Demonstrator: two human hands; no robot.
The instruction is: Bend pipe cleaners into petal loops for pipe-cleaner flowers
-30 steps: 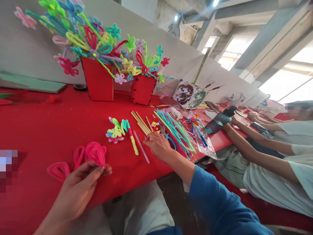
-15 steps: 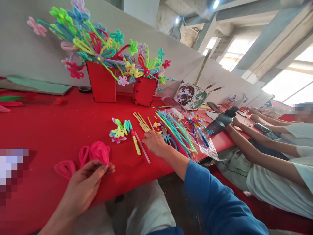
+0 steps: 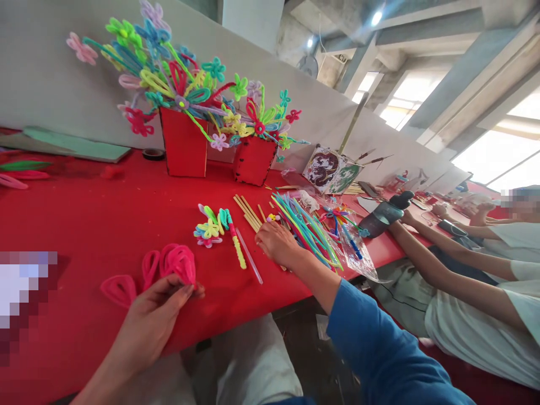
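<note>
Through the head camera I have the left hand [image 3: 158,315] pinching the gathered ends of bright pink, fuzzy pipe-cleaner loops [image 3: 179,261] between thumb and fingers. They are left of a fuzzy rod in teal, red and yellow [image 3: 237,244], which lies on the red-covered table [image 3: 84,225]. One loop droops leftmost, farthest from the rod.

The right hand [image 3: 276,244] is to the right of the rod, fingers bent down by the thin tan wooden sticks [image 3: 247,212]. Its fingertips are hidden from me, so I cannot tell whether they grip anything. A clear plastic tube [image 3: 250,257] lies just beside the rod, on its right.

A pastel cluster of fuzzy petals [image 3: 208,226] sits just left of the rod's far end. Farther right of the rod I see a sheaf of long multicoloured pipe cleaners [image 3: 306,230]. Behind the rod, a tall red box [image 3: 185,143] and a smaller red box with dark-marked edges [image 3: 255,162] stand upright, both topped with fuzzy flowers [image 3: 181,81].
</note>
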